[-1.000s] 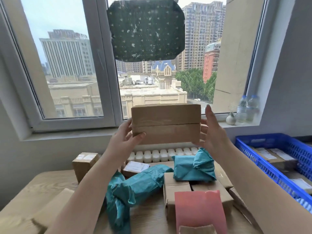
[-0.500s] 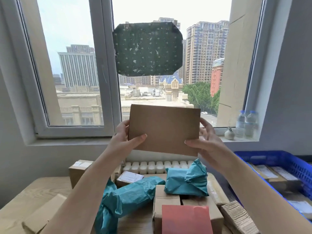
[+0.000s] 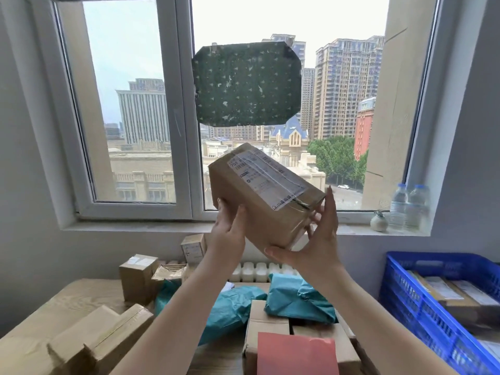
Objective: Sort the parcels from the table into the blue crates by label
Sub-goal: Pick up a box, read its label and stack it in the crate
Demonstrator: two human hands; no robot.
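Brown cardboard parcel with white label (image 3: 266, 197): held aloft over table, long axis slanting down-right toward blue plastic crate (image 3: 422, 307). Left hand (image 3: 228, 234) and right hand (image 3: 313, 239) gripped opposite ends, fingers spread; right nearer crate.

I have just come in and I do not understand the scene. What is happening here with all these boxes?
A person is sorting parcels. Both hands, left hand and right hand, hold a brown cardboard box up in the air, tilted, with its shipping label facing up. More parcels lie on the table. A blue crate at right already holds some.
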